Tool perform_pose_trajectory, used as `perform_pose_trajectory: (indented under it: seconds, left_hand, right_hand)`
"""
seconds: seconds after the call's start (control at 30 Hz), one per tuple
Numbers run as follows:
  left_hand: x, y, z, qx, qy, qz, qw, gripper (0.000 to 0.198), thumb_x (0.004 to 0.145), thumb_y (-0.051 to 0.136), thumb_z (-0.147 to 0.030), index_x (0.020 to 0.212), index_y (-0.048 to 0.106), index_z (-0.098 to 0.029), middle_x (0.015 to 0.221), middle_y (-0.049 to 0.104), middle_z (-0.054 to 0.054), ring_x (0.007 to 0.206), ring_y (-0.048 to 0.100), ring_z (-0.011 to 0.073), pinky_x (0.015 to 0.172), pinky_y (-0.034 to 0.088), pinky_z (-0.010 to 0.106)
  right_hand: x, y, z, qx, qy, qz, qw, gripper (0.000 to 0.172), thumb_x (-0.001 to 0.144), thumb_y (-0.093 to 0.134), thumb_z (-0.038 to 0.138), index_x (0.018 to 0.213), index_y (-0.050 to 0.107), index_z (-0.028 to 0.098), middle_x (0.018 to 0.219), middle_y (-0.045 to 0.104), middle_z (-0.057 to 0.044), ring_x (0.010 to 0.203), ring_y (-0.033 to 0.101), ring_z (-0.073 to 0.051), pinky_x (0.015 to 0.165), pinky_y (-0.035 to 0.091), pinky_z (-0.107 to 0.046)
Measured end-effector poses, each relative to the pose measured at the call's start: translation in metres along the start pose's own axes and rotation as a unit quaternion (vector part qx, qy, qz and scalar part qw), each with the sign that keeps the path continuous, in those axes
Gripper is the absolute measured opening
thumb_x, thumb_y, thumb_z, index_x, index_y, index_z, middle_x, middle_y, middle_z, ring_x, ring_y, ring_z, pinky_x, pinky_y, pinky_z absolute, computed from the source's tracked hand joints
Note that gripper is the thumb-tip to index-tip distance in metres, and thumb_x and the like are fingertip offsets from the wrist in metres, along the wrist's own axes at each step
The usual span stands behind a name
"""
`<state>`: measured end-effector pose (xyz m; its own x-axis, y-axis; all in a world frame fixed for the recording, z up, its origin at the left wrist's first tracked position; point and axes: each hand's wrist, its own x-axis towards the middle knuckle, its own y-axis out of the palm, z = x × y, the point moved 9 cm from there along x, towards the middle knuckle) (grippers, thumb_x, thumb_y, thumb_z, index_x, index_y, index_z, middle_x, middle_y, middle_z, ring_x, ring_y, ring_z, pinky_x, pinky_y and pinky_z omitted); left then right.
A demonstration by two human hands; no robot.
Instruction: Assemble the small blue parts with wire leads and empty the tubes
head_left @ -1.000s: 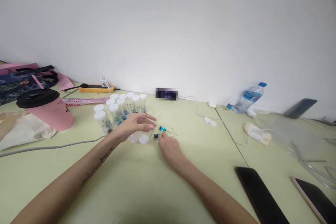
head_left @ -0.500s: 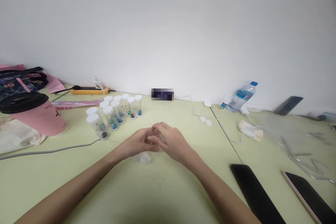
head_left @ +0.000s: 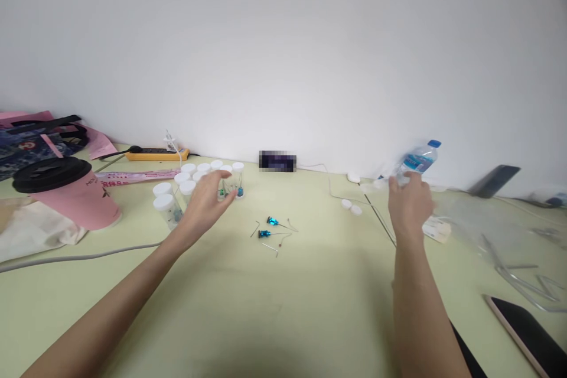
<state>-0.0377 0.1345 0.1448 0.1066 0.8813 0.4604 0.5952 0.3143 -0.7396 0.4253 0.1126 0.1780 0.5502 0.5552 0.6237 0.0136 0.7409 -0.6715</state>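
My left hand (head_left: 210, 198) is at the group of clear, white-capped vials (head_left: 165, 207) on the left. Its thumb and index finger are apart, curved before a vial with a green piece inside; I cannot tell whether they touch it. My right hand (head_left: 411, 207), slightly blurred, is raised in front of the plastic water bottle (head_left: 419, 158), thumb apart from the fingers, with no held thing showing. Between the hands lie two blue metal pieces with thin shafts (head_left: 264, 234), small bent metal rods (head_left: 270, 249) and thin curved wires (head_left: 286, 238).
Two white caps (head_left: 351, 207) lie right of centre. A pink cup (head_left: 84, 201) and a yellow power strip (head_left: 155, 155) stand at left. A phone (head_left: 527, 331), a clear plastic bag (head_left: 482, 218) and bent metal rods (head_left: 518, 280) lie at right; a cable runs along the back.
My hands have parted from the middle, left to the vials and right toward the bottle. The blue pieces and small rods now show where the hands were; the clear container there is gone.
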Motion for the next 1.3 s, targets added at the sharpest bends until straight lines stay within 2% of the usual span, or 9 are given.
perform_pose_trajectory:
  seconds: [0.07, 0.13, 0.2, 0.37, 0.53, 0.7, 0.87, 1.03, 1.3]
  left_hand:
    - [0.008, -0.011, -0.005, 0.106, 0.052, -0.077, 0.990, 0.042, 0.087, 0.047, -0.033, 0.124, 0.045, -0.014, 0.125, 0.050, 0.017, 0.122, 0.039, 0.0357, 0.099, 0.033, 0.050]
    - [0.016, -0.009, -0.010, 0.186, 0.085, -0.099, 0.974, 0.045, 0.085, 0.049, -0.028, 0.125, 0.044, -0.009, 0.129, 0.044, 0.021, 0.126, 0.032, 0.0395, 0.100, 0.030, 0.052]
    - [0.027, -0.001, -0.010, 0.235, 0.091, -0.086, 0.964, 0.045, 0.082, 0.055, -0.025, 0.121, 0.049, -0.005, 0.132, 0.040, 0.025, 0.127, 0.028, 0.0428, 0.098, 0.031, 0.053]
    - [0.048, 0.010, 0.000, 0.301, 0.088, -0.050, 0.948, 0.024, 0.075, 0.065, -0.024, 0.093, 0.064, -0.008, 0.130, 0.041, 0.026, 0.124, 0.030, 0.0462, 0.095, 0.032, 0.057]
    - [0.051, 0.015, 0.009, 0.300, 0.107, -0.039, 0.947, 0.016, 0.077, 0.062, -0.020, 0.090, 0.064, -0.011, 0.130, 0.042, 0.024, 0.125, 0.029, 0.0444, 0.094, 0.033, 0.056]
    - [0.046, 0.004, 0.009, 0.214, 0.103, -0.024, 0.971, 0.023, 0.076, 0.063, -0.031, 0.091, 0.058, -0.015, 0.121, 0.051, 0.018, 0.122, 0.033, 0.0406, 0.093, 0.036, 0.050]
    - [0.041, -0.016, 0.012, 0.045, 0.004, -0.001, 0.999, 0.034, 0.082, 0.051, -0.049, 0.101, 0.048, -0.022, 0.098, 0.061, 0.009, 0.098, 0.056, 0.0302, 0.075, 0.045, 0.038]
    - [0.039, -0.011, 0.004, -0.055, -0.012, 0.033, 0.998, 0.037, 0.085, 0.046, -0.051, 0.109, 0.046, -0.023, 0.096, 0.064, 0.007, 0.097, 0.060, 0.0277, 0.074, 0.046, 0.036]
    - [0.036, -0.007, -0.003, -0.244, -0.050, 0.013, 0.968, 0.044, 0.080, 0.058, -0.045, 0.116, 0.048, -0.024, 0.104, 0.062, 0.006, 0.088, 0.064, 0.0224, 0.072, 0.049, 0.032]
  right_hand:
    - [-0.002, 0.007, -0.005, -0.001, -0.008, -0.018, 1.000, 0.054, 0.086, 0.047, 0.042, 0.131, 0.043, 0.013, 0.116, 0.051, -0.022, 0.096, 0.056, -0.036, 0.077, 0.042, -0.048]
    - [-0.008, 0.017, 0.007, 0.032, -0.040, -0.001, 0.999, 0.066, 0.084, 0.050, 0.044, 0.139, 0.033, 0.011, 0.126, 0.041, -0.025, 0.097, 0.056, -0.036, 0.076, 0.044, -0.048]
    - [-0.016, 0.025, 0.030, 0.075, -0.086, 0.028, 0.993, 0.068, 0.084, 0.050, 0.043, 0.140, 0.030, 0.010, 0.130, 0.037, -0.025, 0.098, 0.056, -0.034, 0.078, 0.045, -0.046]
    - [-0.051, 0.036, 0.099, 0.132, -0.219, 0.135, 0.957, 0.052, 0.087, 0.046, 0.035, 0.134, 0.040, 0.014, 0.128, 0.042, -0.019, 0.109, 0.052, -0.031, 0.089, 0.043, -0.043]
    - [-0.089, 0.049, 0.127, 0.165, -0.250, 0.294, 0.908, 0.040, 0.090, 0.044, 0.035, 0.128, 0.045, 0.023, 0.126, 0.048, -0.011, 0.111, 0.053, -0.026, 0.093, 0.041, -0.038]
    - [-0.116, 0.046, 0.143, 0.172, -0.272, 0.378, 0.868, 0.035, 0.093, 0.040, 0.037, 0.124, 0.049, 0.026, 0.125, 0.052, -0.007, 0.115, 0.050, -0.023, 0.092, 0.039, -0.035]
    - [-0.137, 0.047, 0.154, 0.159, -0.287, 0.439, 0.837, 0.037, 0.092, 0.041, 0.039, 0.126, 0.050, 0.025, 0.124, 0.054, -0.008, 0.112, 0.051, -0.023, 0.091, 0.039, -0.035]
    - [-0.157, 0.054, 0.155, 0.125, -0.295, 0.504, 0.802, 0.043, 0.091, 0.042, 0.043, 0.128, 0.050, 0.024, 0.125, 0.054, -0.009, 0.113, 0.051, -0.025, 0.091, 0.039, -0.036]
    - [-0.176, 0.063, 0.151, 0.065, -0.293, 0.575, 0.761, 0.047, 0.088, 0.045, 0.046, 0.129, 0.050, 0.024, 0.127, 0.054, -0.011, 0.115, 0.050, -0.028, 0.085, 0.041, -0.037]
